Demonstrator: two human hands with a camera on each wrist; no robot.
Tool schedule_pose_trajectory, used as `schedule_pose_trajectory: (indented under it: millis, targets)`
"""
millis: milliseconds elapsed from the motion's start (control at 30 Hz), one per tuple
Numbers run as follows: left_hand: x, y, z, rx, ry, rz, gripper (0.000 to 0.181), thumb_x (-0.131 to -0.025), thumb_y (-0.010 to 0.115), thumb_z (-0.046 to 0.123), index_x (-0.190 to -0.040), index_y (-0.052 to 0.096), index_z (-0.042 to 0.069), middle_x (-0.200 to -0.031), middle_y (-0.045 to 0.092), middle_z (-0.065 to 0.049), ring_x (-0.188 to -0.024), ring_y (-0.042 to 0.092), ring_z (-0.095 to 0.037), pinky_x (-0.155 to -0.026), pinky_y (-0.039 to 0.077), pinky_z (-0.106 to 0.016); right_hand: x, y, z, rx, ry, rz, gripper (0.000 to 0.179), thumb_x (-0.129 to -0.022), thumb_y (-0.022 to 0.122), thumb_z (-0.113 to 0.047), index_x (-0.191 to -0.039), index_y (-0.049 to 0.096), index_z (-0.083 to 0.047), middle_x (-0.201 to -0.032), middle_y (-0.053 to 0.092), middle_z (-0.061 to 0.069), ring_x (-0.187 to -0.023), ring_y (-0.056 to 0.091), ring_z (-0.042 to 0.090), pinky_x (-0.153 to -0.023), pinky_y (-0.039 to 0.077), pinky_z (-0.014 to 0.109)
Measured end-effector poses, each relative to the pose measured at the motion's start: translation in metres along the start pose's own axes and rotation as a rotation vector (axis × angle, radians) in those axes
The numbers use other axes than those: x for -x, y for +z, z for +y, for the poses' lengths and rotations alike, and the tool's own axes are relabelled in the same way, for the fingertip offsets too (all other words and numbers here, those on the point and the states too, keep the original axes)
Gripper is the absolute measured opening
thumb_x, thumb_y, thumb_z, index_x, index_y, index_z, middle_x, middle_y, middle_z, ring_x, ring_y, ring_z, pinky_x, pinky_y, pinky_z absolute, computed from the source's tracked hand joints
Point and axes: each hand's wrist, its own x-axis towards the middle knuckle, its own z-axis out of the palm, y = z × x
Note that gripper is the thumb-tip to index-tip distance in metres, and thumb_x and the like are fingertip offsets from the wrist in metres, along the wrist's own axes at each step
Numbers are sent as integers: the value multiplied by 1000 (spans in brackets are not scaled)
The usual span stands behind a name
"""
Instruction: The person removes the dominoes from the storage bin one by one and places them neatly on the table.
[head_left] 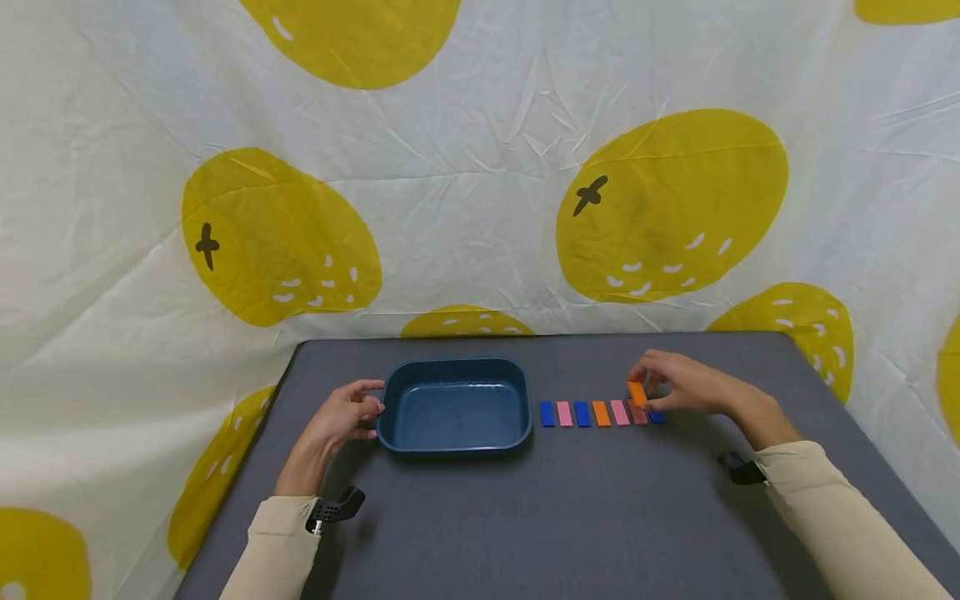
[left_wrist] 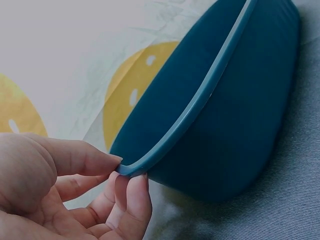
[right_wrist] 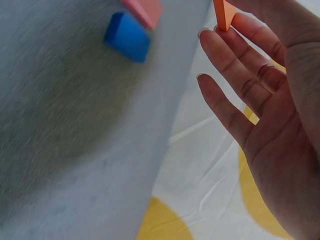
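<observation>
My left hand (head_left: 347,417) pinches the rim of a dark blue plastic tub (left_wrist: 225,120) at its left end. In the left wrist view the thumb and fingertips meet right at the rim's corner. My right hand (head_left: 678,385) holds a small flat orange block (head_left: 637,393) between thumb and fingers, tilted, above the right end of a row of blocks. That row runs right of the tub: a blue block (head_left: 547,414), a pink block (head_left: 565,414), another blue, an orange block (head_left: 601,414), then more pink, and a blue block (right_wrist: 127,37) partly hidden under my right hand.
Everything stands on a grey cloth-covered table (head_left: 480,533). Behind it hangs a white curtain (head_left: 465,242) with large yellow fruit shapes. A black wrist device (head_left: 337,507) sits at my left cuff, with another dark device (head_left: 741,468) at the right.
</observation>
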Motion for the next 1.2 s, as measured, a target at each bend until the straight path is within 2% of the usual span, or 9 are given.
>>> schedule_pose_trajectory:
  millis: [333,567,733,900,1200]
  targets:
    - [0,-1,0,2,1,-7,49,-98,56,2,-147,49,5,-114,57,-18,-91,56,-25,-68,59,-38,20,0,19,0,3,8,36,-88,80,-20,-118,65,-7,-115,61,4,-93,63,19,-87,55,48]
    - [1,-1,0,3,1,-9,48,-99,56,3,-147,49,5,-113,57,-18,-91,55,-25,-66,58,-34,27,1,29,31,57,-11,38,-86,82,-25,-117,67,-8,-113,62,3,-94,63,22,-86,56,45]
    - [2,-1,1,6,7,-15,49,-98,55,1,-147,48,4,-112,56,-18,-90,54,-25,-65,58,-34,32,1,33,54,66,-25,39,-85,83,-26,-116,67,-8,-113,61,3,-95,63,22,-85,56,44]
    - [2,-1,1,5,6,-12,50,-98,55,1,-147,48,4,-113,56,-18,-90,53,-25,-65,58,-34,35,3,38,85,78,-29,40,-84,84,-28,-115,67,-8,-112,62,2,-95,64,19,-84,57,40]
    - [2,0,2,2,-2,-2,49,-98,55,1,-146,49,5,-113,56,-18,-90,53,-25,-65,58,-34,32,10,44,146,63,-40,38,-84,84,-23,-116,69,-8,-110,61,1,-95,62,19,-83,57,42]
